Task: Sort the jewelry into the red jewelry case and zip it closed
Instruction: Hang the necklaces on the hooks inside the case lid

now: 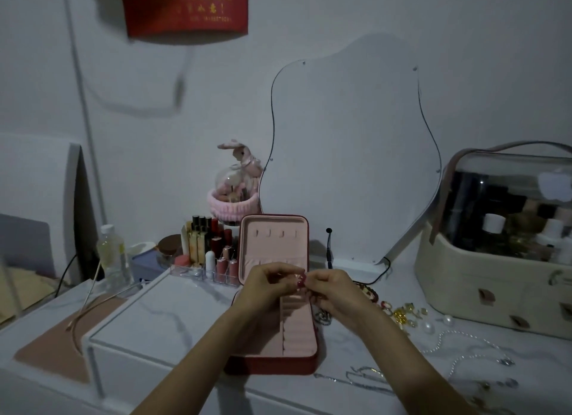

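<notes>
Both hands meet above the open red jewelry case (275,331), which lies on the white surface (161,318) with its lid upright at the far end. The left hand (263,283) and right hand (332,287) appear to pinch one tiny piece between fingertips; the dim light hides what it is. Loose jewelry (402,314), gold pieces, pearls and thin chains, lies scattered right of the case. Such pieces look light, slippery and prone to tangle, so fingertip pinches at a clasp or bead seem safest.
</notes>
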